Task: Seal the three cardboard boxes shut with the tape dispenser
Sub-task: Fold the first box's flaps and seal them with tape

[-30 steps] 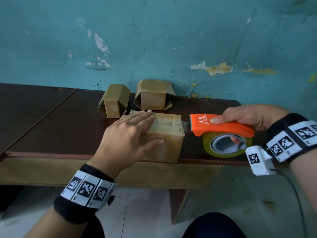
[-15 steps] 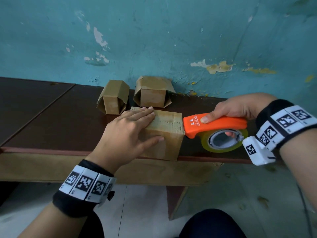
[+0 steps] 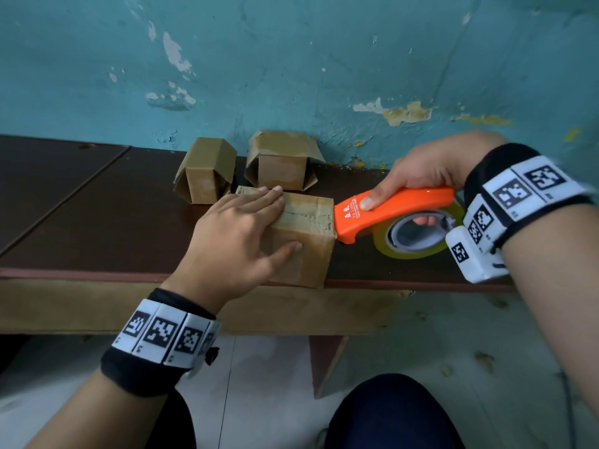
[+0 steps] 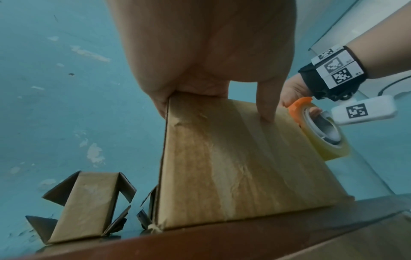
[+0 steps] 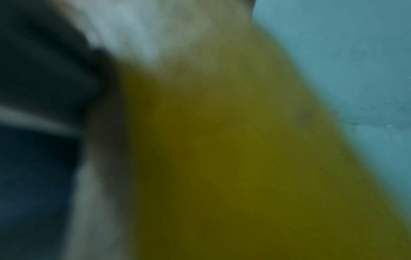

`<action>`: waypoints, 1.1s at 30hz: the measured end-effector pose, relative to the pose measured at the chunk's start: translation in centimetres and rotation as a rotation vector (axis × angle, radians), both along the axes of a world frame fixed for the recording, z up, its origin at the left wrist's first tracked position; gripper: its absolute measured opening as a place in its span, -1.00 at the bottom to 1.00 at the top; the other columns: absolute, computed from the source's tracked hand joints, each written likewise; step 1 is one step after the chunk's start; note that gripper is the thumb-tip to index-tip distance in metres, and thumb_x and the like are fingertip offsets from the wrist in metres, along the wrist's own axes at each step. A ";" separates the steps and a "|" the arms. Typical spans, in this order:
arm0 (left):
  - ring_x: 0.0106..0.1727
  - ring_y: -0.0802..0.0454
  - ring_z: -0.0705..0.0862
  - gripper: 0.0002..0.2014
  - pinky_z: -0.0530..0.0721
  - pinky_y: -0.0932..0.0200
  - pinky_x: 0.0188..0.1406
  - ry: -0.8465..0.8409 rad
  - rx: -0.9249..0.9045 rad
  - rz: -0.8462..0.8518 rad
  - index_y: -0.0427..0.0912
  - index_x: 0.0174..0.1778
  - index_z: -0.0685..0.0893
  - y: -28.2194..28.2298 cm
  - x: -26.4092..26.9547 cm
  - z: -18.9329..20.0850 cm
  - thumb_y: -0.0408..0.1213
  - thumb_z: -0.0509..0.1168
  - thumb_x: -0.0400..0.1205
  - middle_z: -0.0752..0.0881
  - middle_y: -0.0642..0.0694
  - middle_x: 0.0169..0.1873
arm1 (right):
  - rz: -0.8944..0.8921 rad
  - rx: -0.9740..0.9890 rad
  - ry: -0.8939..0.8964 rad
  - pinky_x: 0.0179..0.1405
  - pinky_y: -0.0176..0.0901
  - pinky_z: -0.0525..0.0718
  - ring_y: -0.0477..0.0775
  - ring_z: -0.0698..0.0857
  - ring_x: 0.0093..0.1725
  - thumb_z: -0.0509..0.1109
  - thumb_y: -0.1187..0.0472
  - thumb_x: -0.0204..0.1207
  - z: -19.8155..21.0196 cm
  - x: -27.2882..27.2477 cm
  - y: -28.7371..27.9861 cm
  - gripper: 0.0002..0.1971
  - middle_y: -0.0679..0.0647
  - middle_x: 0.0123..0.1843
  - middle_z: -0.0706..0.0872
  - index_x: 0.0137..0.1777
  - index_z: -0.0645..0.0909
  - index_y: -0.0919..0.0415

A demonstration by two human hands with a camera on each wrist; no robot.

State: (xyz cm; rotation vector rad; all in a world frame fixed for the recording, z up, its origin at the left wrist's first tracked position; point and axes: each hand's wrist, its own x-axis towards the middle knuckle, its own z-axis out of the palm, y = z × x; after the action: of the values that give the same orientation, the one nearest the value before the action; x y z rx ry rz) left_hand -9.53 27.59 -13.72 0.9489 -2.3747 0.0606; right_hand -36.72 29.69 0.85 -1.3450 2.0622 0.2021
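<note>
Left hand [image 3: 238, 236] lies flat on the near box [image 3: 306, 241], fingers straight across its top and thumb pressed against the side facing the person; in the left wrist view the same hand [image 4: 211, 49] fills the upper frame, with the thumb tip touching the broad cardboard face [image 4: 233, 158]. Behind all this rises a teal wall [image 3: 324, 59] with peeling patches, and below it runs the dark brown tabletop [image 3: 97, 215], its front edge a lighter wooden strip. That near box sits at the front edge of the tabletop, a rough seam running along its top toward the right. Two more boxes stand behind it, near the wall: the left box [image 3: 205, 170] and the back box [image 3: 282, 160], both with flaps sticking out at the sides, the two just beside one another and close to the near box. Right hand [image 3: 434, 160] is curled round the orange dispenser [image 3: 389, 209], index finger laid along its top, other fingers showing through the roll's core. The dispenser's nose touches the upper right edge of the near box, and its yellowish tape roll [image 3: 418, 234] hangs above the tabletop to the right. Black wristbands with white coded tags sit on both wrists. The right wrist view is a blur of yellow, teal and dark patches and shows nothing clear
</note>
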 end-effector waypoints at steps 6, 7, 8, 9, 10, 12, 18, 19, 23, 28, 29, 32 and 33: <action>0.67 0.01 0.50 -0.23 0.44 -0.05 0.64 -0.003 0.011 0.019 -0.16 0.61 0.62 0.2 -0.1 0.3 0.32 0.22 0.64 0.58 -0.06 0.62 | -0.013 0.033 0.064 -0.39 -0.11 0.75 0.16 0.74 -0.43 0.58 -0.21 0.45 0.5 1.4 -0.2 -0.33 0.29 -0.30 0.78 0.18 0.69 0.45; 0.67 0.01 0.51 -0.23 0.44 -0.05 0.64 -0.007 0.010 0.026 -0.16 0.61 0.62 0.2 -0.1 0.3 0.32 0.22 0.64 0.58 -0.07 0.62 | -0.020 0.030 0.082 -0.39 -0.09 0.75 0.17 0.74 -0.42 0.59 -0.20 0.48 0.5 1.6 -0.4 -0.34 0.29 -0.29 0.78 0.19 0.69 0.46; 0.67 0.01 0.51 -0.24 0.45 -0.06 0.64 -0.009 0.009 0.031 -0.16 0.61 0.62 0.2 -0.1 0.3 0.32 0.23 0.63 0.58 -0.07 0.62 | -0.024 0.025 0.099 -0.38 -0.09 0.74 0.17 0.74 -0.43 0.59 -0.20 0.48 0.5 1.9 -0.5 -0.34 0.29 -0.31 0.77 0.18 0.69 0.47; 0.67 0.01 0.51 -0.24 0.46 -0.07 0.64 -0.008 0.010 0.033 -0.16 0.61 0.62 0.2 -0.1 0.3 0.32 0.24 0.63 0.58 -0.07 0.62 | -0.024 0.019 0.109 -0.39 -0.09 0.72 0.17 0.73 -0.46 0.60 -0.19 0.48 0.6 2.2 -0.6 -0.35 0.28 -0.33 0.76 0.16 0.68 0.47; 0.67 0.01 0.51 -0.24 0.48 -0.08 0.64 -0.010 0.011 0.031 -0.16 0.61 0.62 0.2 -0.1 0.3 0.32 0.25 0.63 0.58 -0.07 0.62 | -0.023 0.005 0.115 -0.41 -0.10 0.71 0.16 0.72 -0.49 0.60 -0.18 0.50 0.7 2.4 -0.6 -0.38 0.27 -0.37 0.75 0.14 0.68 0.46; 0.67 0.01 0.51 -0.24 0.49 -0.10 0.64 -0.008 0.015 0.026 -0.15 0.61 0.62 0.1 0.0 0.3 0.32 0.26 0.63 0.58 -0.07 0.62 | -0.018 -0.029 0.128 -0.47 -0.12 0.70 0.14 0.71 -0.55 0.58 -0.14 0.55 0.8 2.7 -0.3 -0.44 0.26 -0.42 0.74 0.07 0.66 0.45; 0.66 0.01 0.53 -0.24 0.49 -0.09 0.64 0.019 0.024 0.022 -0.15 0.60 0.64 0.0 -0.1 0.2 0.33 0.25 0.62 0.60 -0.07 0.60 | -0.044 -0.085 0.119 -0.41 -0.08 0.72 0.21 0.71 -0.49 0.58 -0.16 0.55 0.1 2.7 1.0 -0.39 0.32 -0.38 0.76 0.16 0.65 0.47; 0.65 0.01 0.53 -0.24 0.48 -0.08 0.64 0.021 0.025 0.021 -0.16 0.59 0.64 0.0 -0.1 0.2 0.32 0.26 0.62 0.61 -0.07 0.60 | -0.029 -0.115 0.137 -0.40 -0.06 0.72 0.23 0.72 -0.49 0.59 -0.16 0.55 0.0 2.9 1.2 -0.39 0.32 -0.38 0.77 0.19 0.61 0.45; 0.65 0.00 0.54 -0.25 0.49 -0.06 0.62 0.020 0.028 0.015 -0.16 0.58 0.65 0.0 0.0 0.4 0.32 0.26 0.61 0.62 -0.07 0.59 | 0.069 -0.242 0.236 -0.43 -0.04 0.74 0.27 0.77 -0.48 0.58 -0.16 0.56 0.0 4.0 2.5 -0.46 0.33 -0.34 0.85 0.17 0.57 0.33; 0.65 0.03 0.53 -0.26 0.46 -0.03 0.63 0.019 0.020 0.018 -0.14 0.58 0.65 0.0 0.1 0.4 0.31 0.29 0.62 0.61 -0.05 0.59 | 0.189 -0.221 0.422 -0.32 -0.08 0.80 0.08 0.83 -0.48 0.48 -0.21 0.58 -3.7 5.6 3.0 -0.53 0.10 -0.44 0.84 -0.21 0.82 0.24; 0.65 0.04 0.52 -0.26 0.45 -0.02 0.63 0.019 0.015 0.021 -0.14 0.59 0.65 0.0 0.2 0.3 0.31 0.28 0.62 0.61 -0.04 0.60 | 0.179 -0.178 0.368 -0.25 -0.01 0.85 0.13 0.85 -0.44 0.45 -0.19 0.61 -4.4 5.6 2.8 -0.51 0.13 -0.42 0.85 -0.24 0.83 0.26; 0.66 0.07 0.51 -0.26 0.44 0.01 0.65 0.019 0.024 0.029 -0.12 0.59 0.65 -0.1 0.4 0.3 0.34 0.28 0.63 0.60 0.00 0.61 | 0.069 -0.142 0.152 -0.16 0.08 0.82 0.28 0.83 -0.38 0.48 -0.17 0.64 -4.2 4.2 2.5 -0.45 0.32 -0.32 0.86 -0.20 0.80 0.41; 0.66 0.08 0.50 -0.26 0.43 0.03 0.65 0.015 0.025 0.028 -0.11 0.60 0.64 -0.1 0.4 0.3 0.34 0.28 0.64 0.59 0.01 0.61 | 0.026 -0.157 0.100 -0.18 0.08 0.80 0.27 0.80 -0.40 0.49 -0.17 0.63 -3.8 3.4 2.6 -0.43 0.36 -0.30 0.86 -0.17 0.79 0.44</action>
State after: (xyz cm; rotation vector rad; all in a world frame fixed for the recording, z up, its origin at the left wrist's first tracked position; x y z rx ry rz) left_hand -9.10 27.51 -13.47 0.9918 -2.3540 0.0344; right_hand -33.29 32.33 -2.93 -1.4833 2.1834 0.1227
